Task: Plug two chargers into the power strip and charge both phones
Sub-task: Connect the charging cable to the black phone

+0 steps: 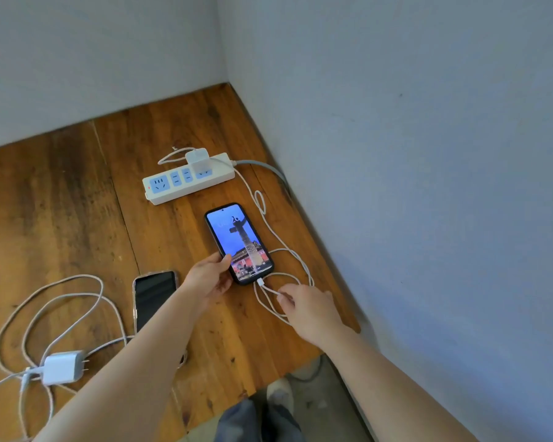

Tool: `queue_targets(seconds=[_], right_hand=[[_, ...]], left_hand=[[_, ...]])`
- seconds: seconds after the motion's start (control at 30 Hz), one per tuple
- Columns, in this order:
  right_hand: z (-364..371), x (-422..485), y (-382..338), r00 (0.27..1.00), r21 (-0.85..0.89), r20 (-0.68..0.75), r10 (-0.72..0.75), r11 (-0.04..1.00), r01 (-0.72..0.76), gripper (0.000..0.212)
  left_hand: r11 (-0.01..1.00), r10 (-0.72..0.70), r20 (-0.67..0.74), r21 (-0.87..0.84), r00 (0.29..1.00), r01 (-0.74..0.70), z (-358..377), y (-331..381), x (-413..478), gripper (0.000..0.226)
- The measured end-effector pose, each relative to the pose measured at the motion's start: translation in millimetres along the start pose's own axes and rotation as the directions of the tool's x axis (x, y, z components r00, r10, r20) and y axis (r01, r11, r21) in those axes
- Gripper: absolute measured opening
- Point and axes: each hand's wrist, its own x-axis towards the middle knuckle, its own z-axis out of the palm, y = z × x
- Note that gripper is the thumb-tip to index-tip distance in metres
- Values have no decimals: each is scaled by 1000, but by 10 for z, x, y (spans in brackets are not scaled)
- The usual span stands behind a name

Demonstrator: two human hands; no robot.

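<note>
Lit phone [239, 243] at centre looks plugged in; left hand [209, 279] pinches its edge, right hand [307, 306] fingers [284, 298] hold the cable [268, 293]; I'd ease that slack flat, then grab the spare charger [63, 367] lower left.

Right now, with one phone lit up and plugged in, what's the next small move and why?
Probably let go of the lit phone and reach the left hand toward the loose charger lying unplugged at the table's left. The power strip holds only one charger, and the dark phone has no cable in it.
</note>
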Motion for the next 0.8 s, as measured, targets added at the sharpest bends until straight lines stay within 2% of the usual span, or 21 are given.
queue_targets(seconds=[0.1,0.23,0.4,0.5,0.6,0.7,0.8], right_hand=[[84,113,-71,1000,21,3,-25,999,25,13],[165,215,-177,998,13,-51,-31,999,31,20],[247,252,-159,997,-92,-30,-75,993,72,15],[264,229,-70,991,-302,-47,-129,947,109,27],[200,223,13,993,-529,-24,-114,844,84,52],[54,243,135,999,-629,-45,-29,778,-6,74],[-67,244,242,998,-671,-45,50,738,-67,84]], left_hand=[[997,66,-26,43,997,-65,-83,114,87,44],[982,163,-159,117,974,-145,-153,195,154,50],[964,233,-213,180,949,-196,-193,214,208,53],[935,293,-216,270,931,-232,-199,174,215,54],[923,315,-225,299,922,-242,-184,108,188,54],[919,316,-230,317,921,-236,-117,-5,130,55],[899,337,-221,363,915,-244,-13,-165,87,54]])
